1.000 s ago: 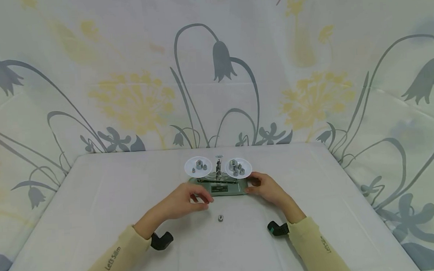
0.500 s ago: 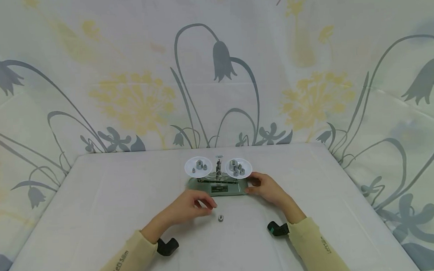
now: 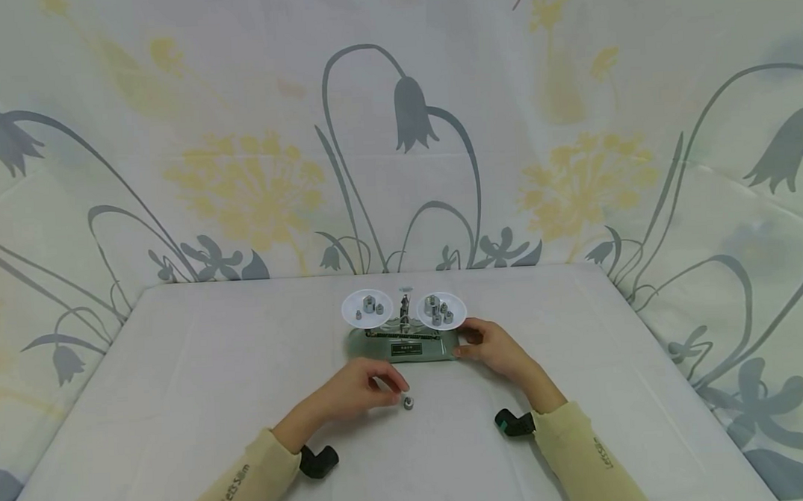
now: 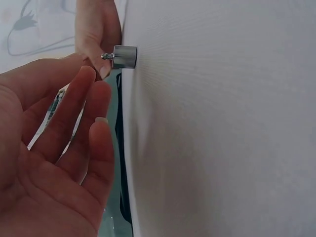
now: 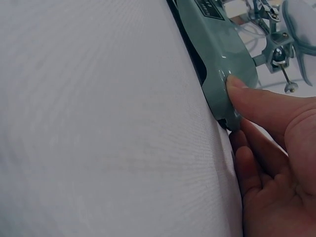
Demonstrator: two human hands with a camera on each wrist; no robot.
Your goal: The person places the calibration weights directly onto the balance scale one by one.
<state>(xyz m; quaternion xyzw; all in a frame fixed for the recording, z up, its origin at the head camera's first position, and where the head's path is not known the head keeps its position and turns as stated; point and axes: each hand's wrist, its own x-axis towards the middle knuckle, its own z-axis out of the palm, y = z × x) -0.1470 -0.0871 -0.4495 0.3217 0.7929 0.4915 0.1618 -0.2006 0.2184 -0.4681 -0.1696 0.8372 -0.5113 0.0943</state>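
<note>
A small metal weight (image 3: 408,403) with a knob stands on the white tabletop in front of a green balance scale (image 3: 372,347). My left hand (image 3: 363,390) is just to the left of this weight, fingers gently bent and nothing held. In the left wrist view the weight (image 4: 125,57) shows past the fingertips. My right hand (image 3: 496,347) grips the right end of the scale's base (image 5: 227,64), thumb on top and fingers at the end's side. The scale's left pan (image 3: 350,301) carries 3 weights; the right pan (image 3: 459,308) carries several.
A white cloth (image 3: 579,310) covers the table. Behind it hangs a floral backdrop (image 3: 371,169). Black wrist cameras sit under both wrists, the left camera (image 3: 319,462) and the right camera (image 3: 514,423) both close above the cloth.
My left hand has moved right and toward the near side, from the scale's front edge to beside the loose weight. The right hand and the scale stay in place.
</note>
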